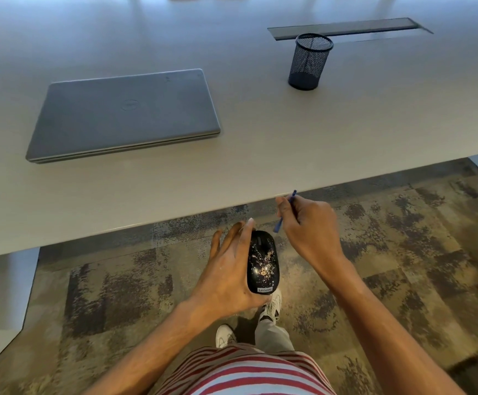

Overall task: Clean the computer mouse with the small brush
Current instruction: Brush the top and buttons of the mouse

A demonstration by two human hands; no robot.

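Observation:
A black computer mouse (262, 263), speckled with pale crumbs and bearing a small label at its near end, is held in my left hand (226, 269) in front of the table's near edge, above the floor. My left fingers wrap its left side and underside. My right hand (309, 229) is just to the right of the mouse and grips a thin blue brush (278, 225). The brush's lower tip points down-left and hovers a little above the mouse's far end, apart from it. Its upper end sticks out past my fingers.
A closed grey laptop (126, 115) lies on the pale table (260, 143) at the left. A black mesh pen holder (309, 62) stands at the back right, beside a cable slot (346, 28). Patterned carpet (403, 252) lies below, and my shoes (272, 306) are under the mouse.

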